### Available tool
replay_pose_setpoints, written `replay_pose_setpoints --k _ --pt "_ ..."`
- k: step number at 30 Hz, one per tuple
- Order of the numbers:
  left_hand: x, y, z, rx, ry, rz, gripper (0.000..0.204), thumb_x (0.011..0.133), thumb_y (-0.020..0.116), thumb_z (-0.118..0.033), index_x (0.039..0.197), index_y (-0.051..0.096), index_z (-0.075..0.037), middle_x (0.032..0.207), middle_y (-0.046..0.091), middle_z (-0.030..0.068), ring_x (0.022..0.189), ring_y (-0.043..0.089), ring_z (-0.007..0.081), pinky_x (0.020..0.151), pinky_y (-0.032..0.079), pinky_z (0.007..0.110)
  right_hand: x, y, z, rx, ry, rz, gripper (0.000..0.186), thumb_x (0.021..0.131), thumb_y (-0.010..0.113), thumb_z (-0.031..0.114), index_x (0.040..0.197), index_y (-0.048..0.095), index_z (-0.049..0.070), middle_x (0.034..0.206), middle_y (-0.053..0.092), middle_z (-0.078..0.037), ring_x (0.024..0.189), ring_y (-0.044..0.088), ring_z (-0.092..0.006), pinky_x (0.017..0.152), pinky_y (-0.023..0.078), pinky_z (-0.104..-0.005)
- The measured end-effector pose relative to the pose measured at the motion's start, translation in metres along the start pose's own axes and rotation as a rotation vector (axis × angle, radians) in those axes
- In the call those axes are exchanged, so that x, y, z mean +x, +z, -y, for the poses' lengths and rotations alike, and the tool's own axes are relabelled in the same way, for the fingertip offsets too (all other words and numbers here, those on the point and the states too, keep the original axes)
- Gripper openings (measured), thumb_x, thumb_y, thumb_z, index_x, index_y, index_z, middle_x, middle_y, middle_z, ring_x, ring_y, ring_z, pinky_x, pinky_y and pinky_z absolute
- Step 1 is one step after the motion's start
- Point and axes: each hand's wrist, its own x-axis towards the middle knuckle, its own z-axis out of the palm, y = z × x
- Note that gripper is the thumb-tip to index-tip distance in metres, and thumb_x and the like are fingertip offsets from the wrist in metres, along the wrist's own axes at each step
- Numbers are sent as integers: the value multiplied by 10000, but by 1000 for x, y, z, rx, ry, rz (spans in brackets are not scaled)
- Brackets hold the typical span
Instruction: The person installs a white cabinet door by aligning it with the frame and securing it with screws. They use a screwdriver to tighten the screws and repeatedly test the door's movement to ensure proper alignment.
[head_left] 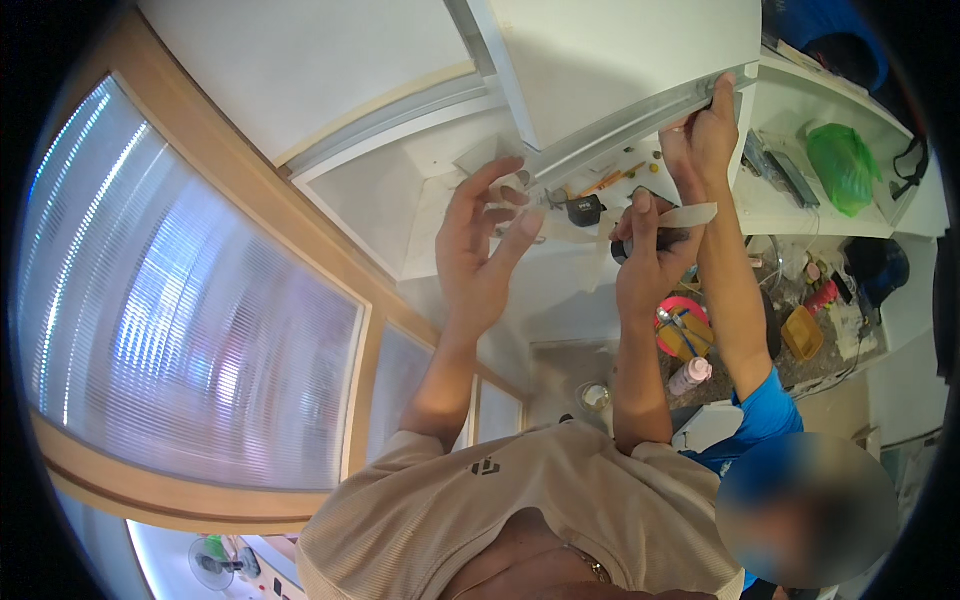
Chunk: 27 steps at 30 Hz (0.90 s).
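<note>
My left hand (482, 250) is raised by the metal-edged lower rim of a white cabinet door (630, 70), its fingers and thumb spread apart. I see nothing held in it. Closed around a dark rounded thing (620, 250) is my right hand (652, 275); its fingers hide most of it, so I cannot tell its kind. A pale tape-like strip (695, 215) sticks out to the right of that hand. To the right, a co-worker's hand (712, 135) grips the door's metal edge. A second hand of theirs shows partly beside it.
Inside the open cabinet lie a black boxy thing (585, 210) and orange-handled tools (605, 182). A green plastic bag (840, 168) sits on the right shelf. Below are a cluttered counter (790, 375) and a pink-capped bottle (690, 375). Wood-framed ribbed glass (190, 300) stands at left.
</note>
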Motion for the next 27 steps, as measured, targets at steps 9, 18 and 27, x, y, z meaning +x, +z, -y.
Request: replay_pose_setpoints --k 9,18,27 --pt "0 10 -2 -19 -30 27 765 882 786 -48 1546 409 -6 1474 521 152 1182 628 240 885 570 337 17 14 -7 -390 -269 158 639 883 738 -83 1479 534 28 791 690 -48 659 591 -62 600 456 -192" --pt "29 27 -21 241 202 8 732 855 807 20 1497 455 42 1381 619 150 1204 641 221 983 576 377 33 23 1 -492 -539 135 676 846 671 -154 1484 550 37 1065 733 -170 758 690 -146 730 556 -285" --pt "20 35 -20 269 210 -106 719 836 823 2 1471 491 52 1275 685 175 1125 681 220 936 579 357 30 19 9 -693 -608 180 775 795 714 -111 1525 506 45 815 679 -104 720 659 -207 712 527 -306"
